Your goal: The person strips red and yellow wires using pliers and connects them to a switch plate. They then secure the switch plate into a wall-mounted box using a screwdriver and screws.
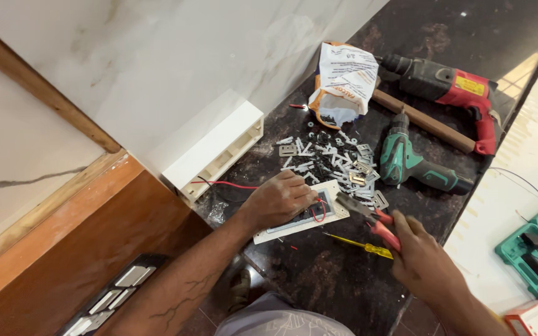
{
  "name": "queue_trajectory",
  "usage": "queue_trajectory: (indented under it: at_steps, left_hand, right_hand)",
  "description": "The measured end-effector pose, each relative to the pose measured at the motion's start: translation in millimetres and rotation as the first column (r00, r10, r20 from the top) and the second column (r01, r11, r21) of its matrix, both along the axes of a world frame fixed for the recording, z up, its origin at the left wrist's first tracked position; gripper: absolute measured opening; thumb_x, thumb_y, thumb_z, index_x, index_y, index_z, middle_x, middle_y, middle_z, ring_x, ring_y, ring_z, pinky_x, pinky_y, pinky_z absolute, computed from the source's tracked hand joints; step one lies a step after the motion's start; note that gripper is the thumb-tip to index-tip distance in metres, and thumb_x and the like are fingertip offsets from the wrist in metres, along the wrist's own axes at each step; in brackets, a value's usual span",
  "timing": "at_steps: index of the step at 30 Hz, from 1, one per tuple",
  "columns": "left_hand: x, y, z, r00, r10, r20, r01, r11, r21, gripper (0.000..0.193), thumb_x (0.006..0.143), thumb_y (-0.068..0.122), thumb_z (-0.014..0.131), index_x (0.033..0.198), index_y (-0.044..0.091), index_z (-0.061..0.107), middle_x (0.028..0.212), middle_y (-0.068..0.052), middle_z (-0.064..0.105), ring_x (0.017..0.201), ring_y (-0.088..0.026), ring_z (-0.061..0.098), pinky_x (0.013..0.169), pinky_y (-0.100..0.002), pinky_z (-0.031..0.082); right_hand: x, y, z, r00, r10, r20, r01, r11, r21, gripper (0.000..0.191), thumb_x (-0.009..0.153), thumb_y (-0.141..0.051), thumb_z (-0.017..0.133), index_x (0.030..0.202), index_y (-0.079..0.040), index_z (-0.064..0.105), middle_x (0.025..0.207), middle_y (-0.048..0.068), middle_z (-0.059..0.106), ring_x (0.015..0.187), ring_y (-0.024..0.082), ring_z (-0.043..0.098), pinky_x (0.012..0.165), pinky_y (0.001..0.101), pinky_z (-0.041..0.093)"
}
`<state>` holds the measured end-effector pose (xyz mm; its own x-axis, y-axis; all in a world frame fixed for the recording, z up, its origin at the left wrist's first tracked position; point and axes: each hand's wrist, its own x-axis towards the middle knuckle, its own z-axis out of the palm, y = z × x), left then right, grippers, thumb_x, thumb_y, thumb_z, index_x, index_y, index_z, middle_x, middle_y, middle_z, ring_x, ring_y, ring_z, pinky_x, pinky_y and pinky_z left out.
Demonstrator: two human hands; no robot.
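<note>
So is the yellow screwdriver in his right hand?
No, the right hand grips red-handled pliers; the yellow screwdriver lies loose on the dark counter.
</note>
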<state>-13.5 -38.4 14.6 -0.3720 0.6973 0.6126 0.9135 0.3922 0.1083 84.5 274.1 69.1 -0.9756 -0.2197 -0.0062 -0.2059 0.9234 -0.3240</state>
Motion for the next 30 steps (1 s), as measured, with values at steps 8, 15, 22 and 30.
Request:
queue_trajectory:
  at_steps: [8, 15, 22, 30]
  left_hand:
    - [0, 1, -2, 1.000, -0.009, 0.012, 0.009, 1.000, -0.012, 0.019, 0.098, 0.017, 0.061, 0.103, 0.003, 0.072, 0.090, -0.003, 0.070, 0.086, -0.018, 0.063, 0.086, -0.035, 0.047]
    - [1, 1, -1, 1.000, 0.007, -0.009, -0.008, 0.999, -0.050, 0.020, 0.095, 0.017, 0.060, 0.103, 0.003, 0.072, 0.090, -0.002, 0.069, 0.087, -0.018, 0.063, 0.086, -0.035, 0.047]
    - [-1, 0, -6, 0.995, -0.036, -0.090, 0.028, 0.996, -0.081, 0.023, 0.092, 0.016, 0.061, 0.106, 0.002, 0.072, 0.092, -0.003, 0.069, 0.090, -0.017, 0.063, 0.088, -0.034, 0.049]
    - [13, -7, -2, 0.992, 0.128, 0.016, -0.127, 0.991, -0.052, 0.015, 0.097, 0.021, 0.068, 0.106, 0.011, 0.075, 0.105, 0.000, 0.074, 0.098, -0.016, 0.064, 0.091, -0.035, 0.049]
  right_hand:
    - [-1, -16, -3, 0.989, 0.023, -0.147, 0.015, 0.968, 0.251, 0.086, 0.071, -0.001, 0.062, 0.151, 0.009, 0.031, 0.139, 0.033, 0.044, 0.115, 0.052, 0.060, 0.100, 0.0509, 0.051]
    - [0, -18, 1, 0.994, -0.106, 0.007, 0.097, 0.930, 0.355, 0.065, 0.079, -0.014, 0.064, 0.138, 0.004, 0.046, 0.127, 0.025, 0.055, 0.106, 0.040, 0.068, 0.087, 0.0455, 0.061]
    - [-15, 3, -35, 0.460, -0.115, 0.880, 0.451, 0.884, -0.120, 0.044, 0.102, -0.040, 0.051, 0.101, -0.002, 0.075, 0.070, 0.009, 0.070, 0.049, 0.015, 0.051, 0.047, 0.0327, 0.038]
    - [-7, 9, -41, 0.729, 0.065, 0.681, 0.096, 0.976, -0.196, 0.042, 0.096, -0.043, 0.058, 0.088, -0.007, 0.077, 0.069, 0.019, 0.073, 0.056, 0.025, 0.069, 0.053, 0.0388, 0.054]
